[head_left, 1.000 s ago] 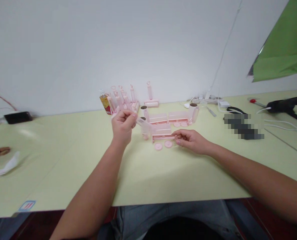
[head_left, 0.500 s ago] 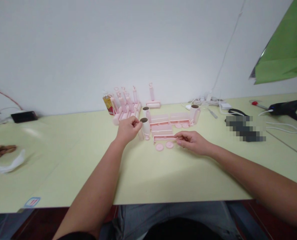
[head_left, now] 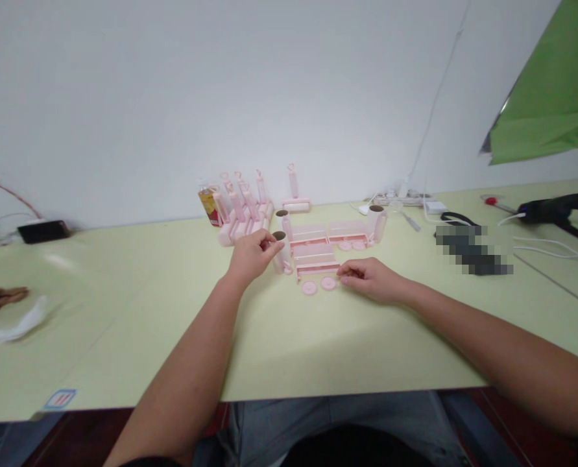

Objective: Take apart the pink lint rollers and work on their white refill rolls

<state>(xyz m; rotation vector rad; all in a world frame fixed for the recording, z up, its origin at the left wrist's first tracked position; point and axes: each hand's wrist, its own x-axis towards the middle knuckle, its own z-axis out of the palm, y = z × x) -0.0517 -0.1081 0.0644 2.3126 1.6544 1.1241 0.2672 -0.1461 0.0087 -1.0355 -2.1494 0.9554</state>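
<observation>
Toward the middle of the table, my left hand [head_left: 253,257] is at an upright white paper roll [head_left: 283,253] with a brown core. Its thumb lies across the roll near the rim, with the fingers curled behind. My right hand [head_left: 370,279] rests by the right end of a pink lint roller cover [head_left: 316,268], thumb and forefinger slightly apart, nothing visible between them. In front of the cover lie two pink discs, the left disc [head_left: 309,288] and the right disc [head_left: 328,283]. A small pink handle piece [head_left: 287,267] stands against the roll's foot.
Pink lint rollers [head_left: 242,220] stand in a group at the back left, beside a yellow-red container [head_left: 209,206]. More covers [head_left: 349,230] and another roll [head_left: 377,224] are behind my right hand. Cables and a power strip [head_left: 405,198] lie along the wall.
My left hand has shifted slightly right, its thumb now over the roll. The right forefinger has drawn back from the cover's end and curled. The view has shifted slightly.
</observation>
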